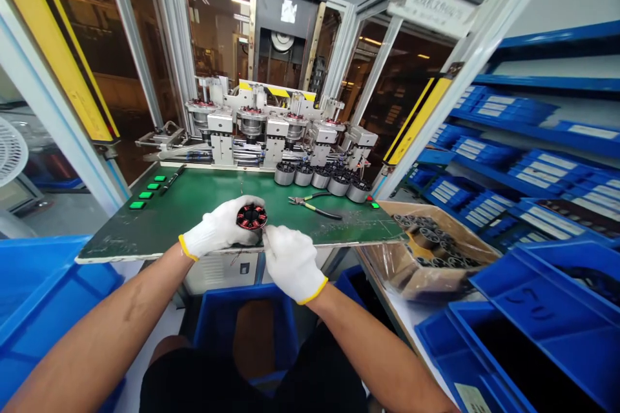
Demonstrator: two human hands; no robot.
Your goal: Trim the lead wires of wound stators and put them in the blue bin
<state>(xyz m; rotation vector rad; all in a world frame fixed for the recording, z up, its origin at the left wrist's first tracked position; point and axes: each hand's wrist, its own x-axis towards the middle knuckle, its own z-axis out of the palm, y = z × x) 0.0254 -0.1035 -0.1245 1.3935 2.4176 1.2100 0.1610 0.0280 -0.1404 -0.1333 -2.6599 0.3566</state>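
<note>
Stator (251,217): black, red-wound, clenched in the left hand (219,227)
Right hand (291,263): fingers (274,237) against stator's lower edge, grip unclear
Desk (121,232): green, pliers (314,205) just beyond

The left hand (220,227), in a white glove with a yellow cuff, grips a wound stator (252,217) with red windings, just above the near edge of the green bench top (145,226). The right hand (290,263), gloved alike, meets the stator's lower rim. Cutting pliers (314,205) lie on the bench beyond both hands. Metal cylindrical cores (320,179) stand in a row along the far edge. A cardboard box (436,245) holding similar parts sits beyond the right edge.
</note>
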